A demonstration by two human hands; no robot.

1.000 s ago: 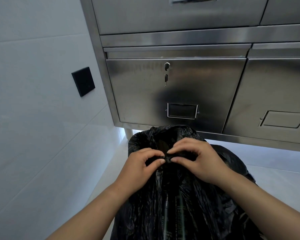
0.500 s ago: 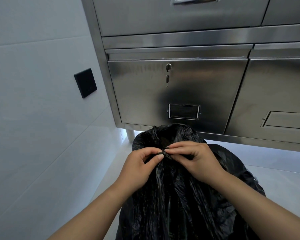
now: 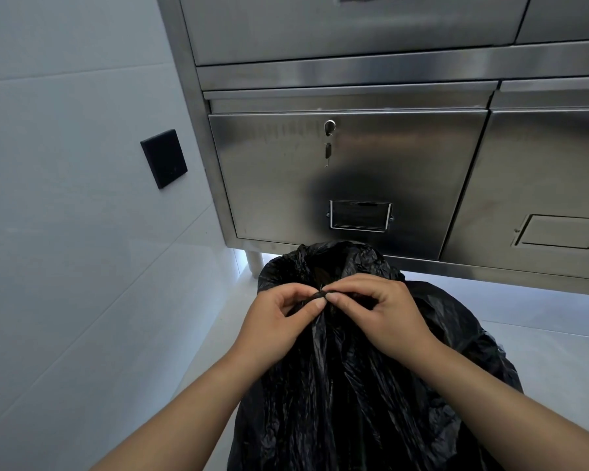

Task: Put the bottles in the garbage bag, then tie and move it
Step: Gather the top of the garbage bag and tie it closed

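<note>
Pinching the twisted neck (image 3: 320, 295) of the black garbage bag (image 3: 354, 402) in the head view, you are working thumb to thumb. Your left hand (image 3: 276, 321) is nipping the plastic from one side and your right hand (image 3: 378, 317) from the other, with fingers curled. The bag is sitting directly beneath both hands on the floor (image 3: 541, 351). Its film is looking thin, soft and slippery, so gripping the bunched neck is probably serving you better than the loose sides would.

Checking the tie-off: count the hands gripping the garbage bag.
2. The left hand pinches the gathered neck of the garbage bag from the left, the right hand from the right; no others in view.
</note>
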